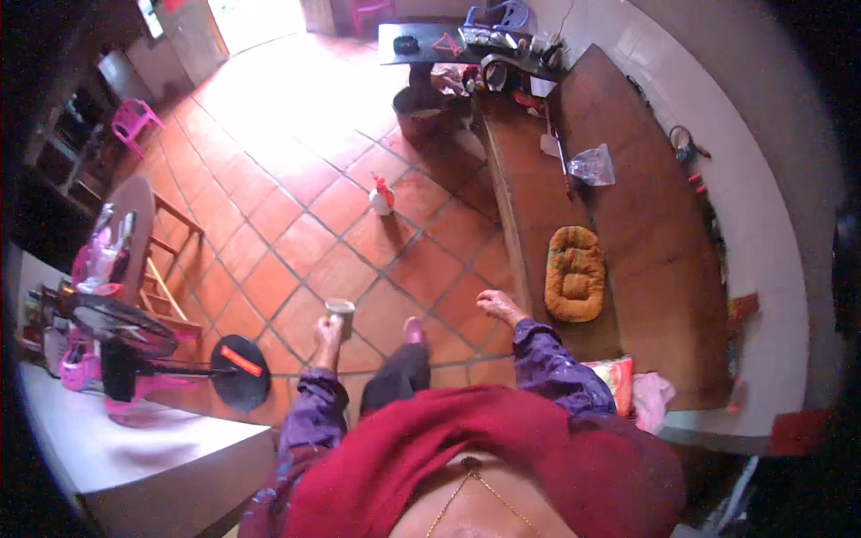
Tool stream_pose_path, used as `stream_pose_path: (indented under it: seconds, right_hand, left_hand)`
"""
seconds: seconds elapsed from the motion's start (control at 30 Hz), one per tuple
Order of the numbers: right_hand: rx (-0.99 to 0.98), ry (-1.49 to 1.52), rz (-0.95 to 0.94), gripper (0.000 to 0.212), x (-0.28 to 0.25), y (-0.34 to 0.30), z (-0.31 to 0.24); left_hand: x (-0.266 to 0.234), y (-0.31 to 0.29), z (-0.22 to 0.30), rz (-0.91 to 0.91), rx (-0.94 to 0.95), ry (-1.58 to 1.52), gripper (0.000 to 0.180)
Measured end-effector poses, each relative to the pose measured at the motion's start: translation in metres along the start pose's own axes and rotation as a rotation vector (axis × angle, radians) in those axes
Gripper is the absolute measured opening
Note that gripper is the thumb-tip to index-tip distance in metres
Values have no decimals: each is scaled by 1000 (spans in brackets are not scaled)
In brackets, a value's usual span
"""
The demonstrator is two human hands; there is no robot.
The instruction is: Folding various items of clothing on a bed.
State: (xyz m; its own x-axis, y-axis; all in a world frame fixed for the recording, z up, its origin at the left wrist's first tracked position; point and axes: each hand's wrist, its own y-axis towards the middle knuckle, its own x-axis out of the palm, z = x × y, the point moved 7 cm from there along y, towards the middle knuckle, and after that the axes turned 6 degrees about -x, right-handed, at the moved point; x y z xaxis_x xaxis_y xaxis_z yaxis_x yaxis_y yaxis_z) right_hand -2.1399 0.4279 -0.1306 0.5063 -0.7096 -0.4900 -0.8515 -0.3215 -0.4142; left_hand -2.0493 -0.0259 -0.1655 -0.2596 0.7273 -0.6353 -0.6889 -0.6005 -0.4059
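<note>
My left hand (328, 335) is closed on a cup (342, 309) with a pale rim and a darker grey-green body, held out over the tiled floor. What the cup contains is too blurred to make out. Out to the right, my right hand (500, 306) hangs in the air beside a wooden platform, fingers loosely bent and a little apart, nothing in them. Nearest to that hand on the platform lies an orange-brown padded cushion (575, 274). One pink shoe (413, 331) of mine shows below, between the two hands.
A white bottle with a red top (382, 197) stands on the floor ahead. Left are a standing fan (126, 327), a white counter (170, 453) and a round wooden table (137, 224). The platform (659, 269) runs along the right; a dark table (430, 56) is at the back.
</note>
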Motion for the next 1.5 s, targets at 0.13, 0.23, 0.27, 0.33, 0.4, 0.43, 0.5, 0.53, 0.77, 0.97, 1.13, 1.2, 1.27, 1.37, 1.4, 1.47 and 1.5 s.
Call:
stream_pose_path:
  seconds: [0.13, 0.23, 0.27, 0.33, 0.4, 0.43, 0.5, 0.53, 0.77, 0.97, 1.13, 1.2, 1.27, 1.37, 1.4, 1.47, 1.5]
  right_hand:
    - [55, 103, 43, 28, -86, 53, -2]
    - [31, 263, 183, 22, -152, 80, -5]
    - [150, 271, 191, 20, -171, 90, 4]
    - [142, 292, 183, 20, -206, 118, 11]
    - [210, 289, 173, 20, -246, 150, 26]
    - [271, 283, 170, 21, -263, 169, 40]
    - [356, 240, 124, 21, -301, 210, 57]
    - [317, 352, 272, 18, -324, 229, 62]
    - [251, 322, 212, 22, -437, 387, 34]
    - [93, 238, 71, 22, -503, 541, -7]
    - [146, 264, 172, 24, -568, 636, -38]
    - [233, 355, 260, 20, -607, 645, -34]
    - [277, 332, 325, 20, -650, 673, -21]
    - [213, 539, 454, 17, -679, 711, 15]
    - [237, 547, 543, 17, -693, 709, 36]
    - [292, 661, 636, 16, -721, 732, 59]
    - [267, 682, 564, 26, -736, 747, 64]
  left_hand:
    - [37, 64, 121, -16, 120, -127, 46]
    - [67, 111, 205, -97, 55, -124, 50]
    - [77, 126, 234, -97, 86, -147, 50]
    - [100, 156, 284, -134, 125, -204, 50]
    - [116, 180, 337, -56, 251, -264, 50]
    - [131, 193, 350, -86, 206, -280, 48]
    - [152, 216, 385, -154, 222, -356, 41]
    - [158, 224, 399, -112, 235, -329, 41]
    - [187, 306, 501, 61, 90, -71, 34]
    - [226, 384, 575, -2, 41, -243, 35]
    - [269, 467, 662, 69, 172, -254, 32]
    - [282, 480, 695, 182, 358, 101, 31]
    - [309, 524, 708, 164, 228, -52, 30]
    - [356, 573, 698, -63, 61, -194, 32]
    - [375, 577, 694, -87, 52, -188, 32]
    - [396, 594, 693, -211, -122, -443, 32]
    - [401, 602, 695, -179, -190, -443, 32]
